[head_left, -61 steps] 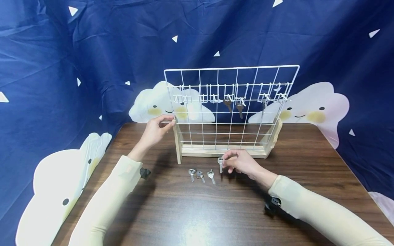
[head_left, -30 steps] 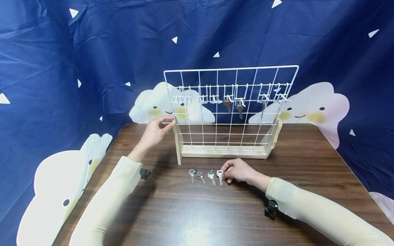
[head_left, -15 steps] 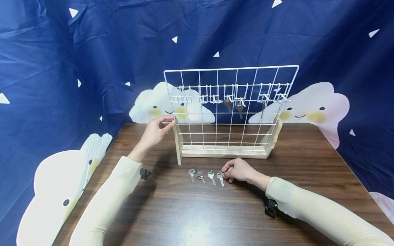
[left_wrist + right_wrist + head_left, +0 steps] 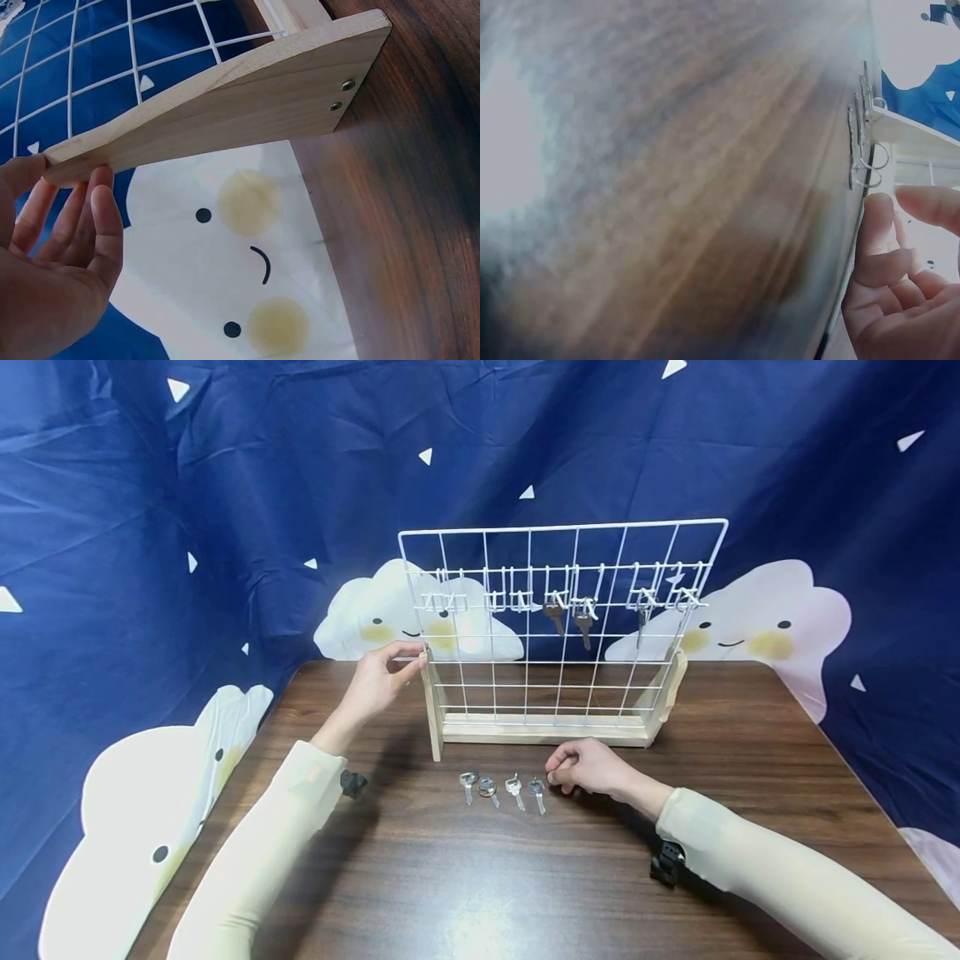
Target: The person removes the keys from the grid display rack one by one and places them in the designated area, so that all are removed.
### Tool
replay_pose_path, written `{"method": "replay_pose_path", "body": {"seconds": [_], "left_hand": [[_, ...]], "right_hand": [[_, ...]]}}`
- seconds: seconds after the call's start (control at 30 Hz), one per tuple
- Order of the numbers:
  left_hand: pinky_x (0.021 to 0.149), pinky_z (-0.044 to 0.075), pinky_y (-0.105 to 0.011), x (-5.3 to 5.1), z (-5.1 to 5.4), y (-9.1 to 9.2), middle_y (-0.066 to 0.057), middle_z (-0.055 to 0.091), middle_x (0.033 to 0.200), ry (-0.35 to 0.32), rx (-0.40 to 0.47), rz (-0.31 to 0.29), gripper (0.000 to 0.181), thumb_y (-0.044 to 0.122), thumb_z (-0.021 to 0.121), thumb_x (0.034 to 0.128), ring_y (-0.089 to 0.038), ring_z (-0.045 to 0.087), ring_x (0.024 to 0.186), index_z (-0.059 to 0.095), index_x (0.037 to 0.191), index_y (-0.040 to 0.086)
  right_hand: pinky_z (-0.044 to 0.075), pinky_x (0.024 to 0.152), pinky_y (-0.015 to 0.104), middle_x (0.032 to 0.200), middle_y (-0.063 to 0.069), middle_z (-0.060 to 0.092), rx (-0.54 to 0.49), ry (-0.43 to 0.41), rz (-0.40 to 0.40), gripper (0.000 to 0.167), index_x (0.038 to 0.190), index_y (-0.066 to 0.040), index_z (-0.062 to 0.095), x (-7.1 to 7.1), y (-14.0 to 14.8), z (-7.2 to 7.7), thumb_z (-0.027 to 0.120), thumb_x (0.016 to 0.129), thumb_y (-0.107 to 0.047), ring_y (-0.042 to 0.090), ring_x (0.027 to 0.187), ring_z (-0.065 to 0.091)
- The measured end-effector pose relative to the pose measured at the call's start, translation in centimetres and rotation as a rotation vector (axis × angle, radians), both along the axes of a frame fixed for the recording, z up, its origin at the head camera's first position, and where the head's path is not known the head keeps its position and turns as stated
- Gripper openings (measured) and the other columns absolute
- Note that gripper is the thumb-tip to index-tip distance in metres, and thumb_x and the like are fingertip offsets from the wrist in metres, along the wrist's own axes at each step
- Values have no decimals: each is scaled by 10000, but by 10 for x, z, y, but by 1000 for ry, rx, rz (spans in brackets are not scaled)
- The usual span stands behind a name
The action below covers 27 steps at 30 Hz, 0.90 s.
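My left hand [image 4: 378,678] grips the top of the rack's left wooden end piece [image 4: 225,97], thumb on one side and fingers on the other. Just right of a row of several silver keys on the table, my right hand [image 4: 592,768] holds nothing. The right wrist view shows a small gap between its thumb and index fingertip, beside the key rings [image 4: 876,156]. Nearest to that hand lies the rightmost key [image 4: 537,788], flat with its ring at the top. Left of it lie another key [image 4: 513,787], a round-headed key [image 4: 487,788] and the leftmost key [image 4: 468,780].
A white wire grid [image 4: 528,647] stands on a wooden base [image 4: 543,730]. White hooks [image 4: 495,600] line its upper part. Dark keys [image 4: 584,625] hang from hooks in the middle and right. A blue cloth [image 4: 300,460] covers the wall behind the dark wooden table [image 4: 420,877].
My right hand brought a key down to the right end of the row, laid it flat, let go and drew slightly back to the right. The left hand kept its hold.
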<state>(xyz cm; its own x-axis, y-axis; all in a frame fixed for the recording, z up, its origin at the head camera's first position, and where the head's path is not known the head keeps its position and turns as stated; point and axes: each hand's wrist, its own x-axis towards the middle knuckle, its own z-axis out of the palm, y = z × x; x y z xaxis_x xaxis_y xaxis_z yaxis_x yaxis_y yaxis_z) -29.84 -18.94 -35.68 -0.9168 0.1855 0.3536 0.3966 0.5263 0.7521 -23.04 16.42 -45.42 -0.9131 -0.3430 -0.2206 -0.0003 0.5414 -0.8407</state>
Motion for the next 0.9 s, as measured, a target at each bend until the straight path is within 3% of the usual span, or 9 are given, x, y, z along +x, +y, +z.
{"method": "replay_pose_path", "body": {"seconds": [0.27, 0.9], "left_hand": [[669, 574, -227, 1, 0, 0, -133, 722, 1208, 7, -2, 4, 307, 231, 689, 955, -304, 736, 994, 682, 1227, 87], [701, 562, -211, 0, -1, 0, -114, 725, 1209, 13, -17, 11, 308, 242, 693, 953, -282, 734, 1006, 686, 1227, 101]], "right_hand": [[363, 420, 212, 706, 134, 714, -27, 42, 16, 199, 996, 13, 697, -4, 4, 10, 722, 846, -115, 155, 601, 659], [375, 428, 215, 685, -32, 687, -87, 131, -9, 230, 1026, 7, 704, -8, 8, 42, 741, 858, -146, 183, 638, 669]]}}
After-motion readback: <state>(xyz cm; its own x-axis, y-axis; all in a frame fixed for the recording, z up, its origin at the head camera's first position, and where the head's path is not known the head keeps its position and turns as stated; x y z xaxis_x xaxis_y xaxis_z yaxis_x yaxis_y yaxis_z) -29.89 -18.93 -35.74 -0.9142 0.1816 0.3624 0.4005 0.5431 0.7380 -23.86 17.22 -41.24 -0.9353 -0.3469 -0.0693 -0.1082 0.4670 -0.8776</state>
